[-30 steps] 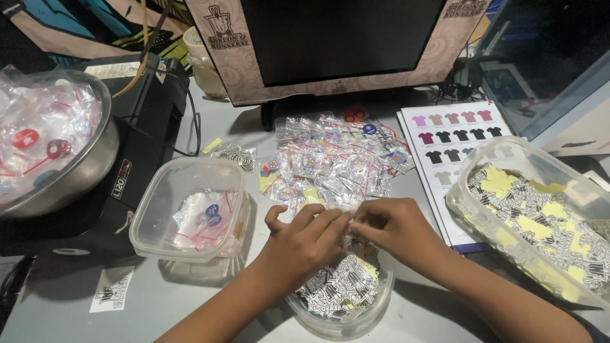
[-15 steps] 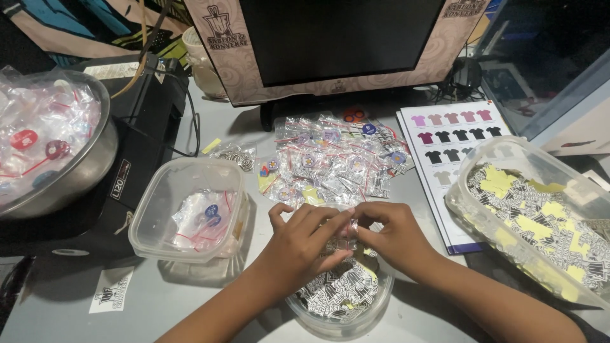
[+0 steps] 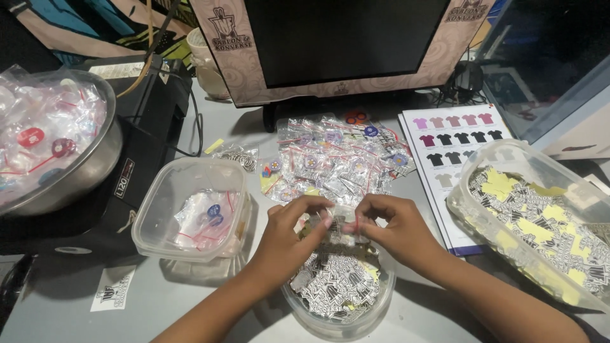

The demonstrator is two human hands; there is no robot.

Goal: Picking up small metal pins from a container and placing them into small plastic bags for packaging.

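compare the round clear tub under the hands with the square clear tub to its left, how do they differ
The round tub is packed with black-and-white stickers; the square tub holds only a few small clear bags with red zip lines and blue and red round pieces. The round tub sits right under the left hand and right hand, which pinch a small clear bag above it; the square tub stands apart, untouched. Both are clear plastic, lidless, on the grey table.

tubs (image 3: 190, 209) flank hands, packets (image 3: 337, 159) ahead
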